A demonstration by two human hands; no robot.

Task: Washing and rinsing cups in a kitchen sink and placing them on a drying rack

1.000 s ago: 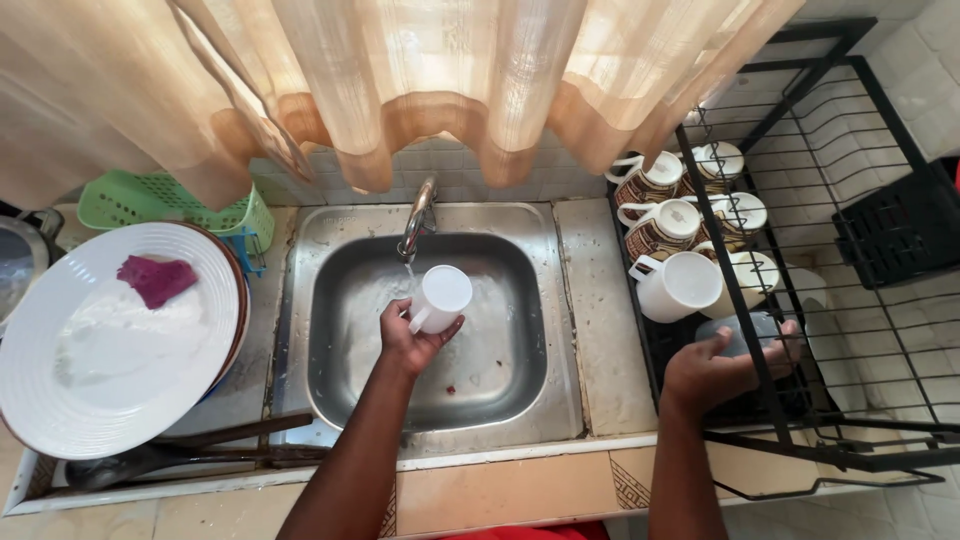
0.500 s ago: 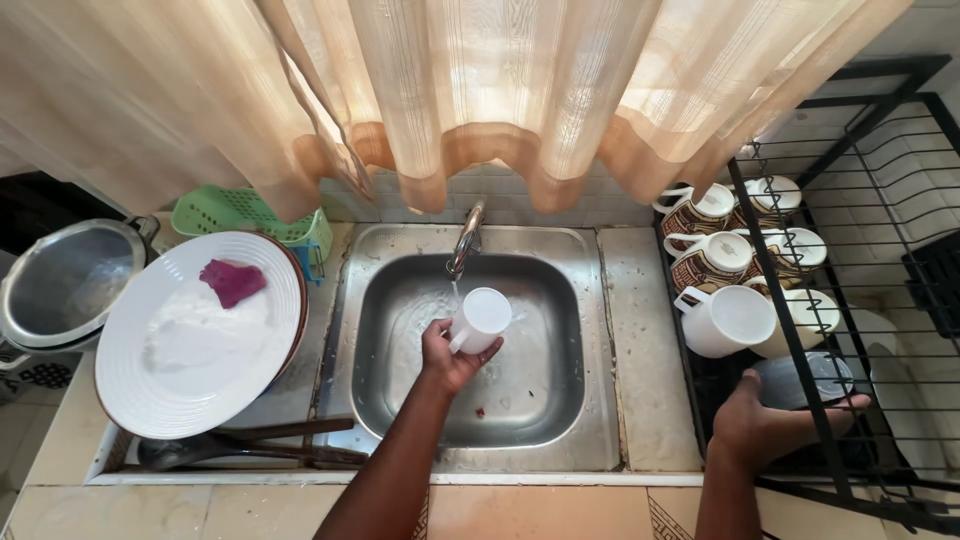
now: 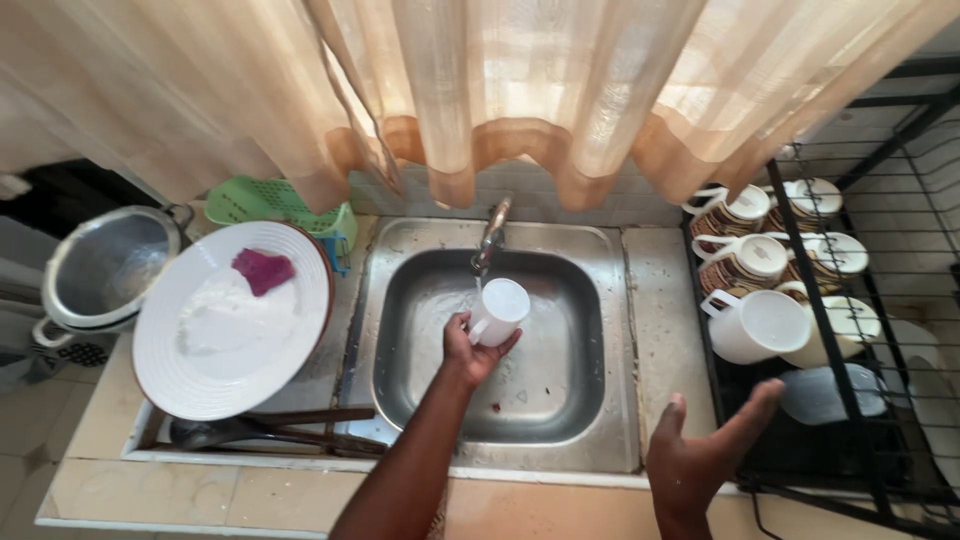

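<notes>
Lit by daylight from behind the sheer curtain (image 3: 500, 90), glowing warm peach at the top. Soft, even brightness below, without hard shadows. Mild glare off the steel sink (image 3: 540, 410) walls and the white plate (image 3: 230, 330). Dim at the far left, around the metal pot (image 3: 105, 265), and dark under the black rack (image 3: 850, 440) at right. Slightly soft focus throughout; faint motion blur on the right hand (image 3: 705, 455). Bowed, stretched lines toward the edges, as from a wide lens.
</notes>
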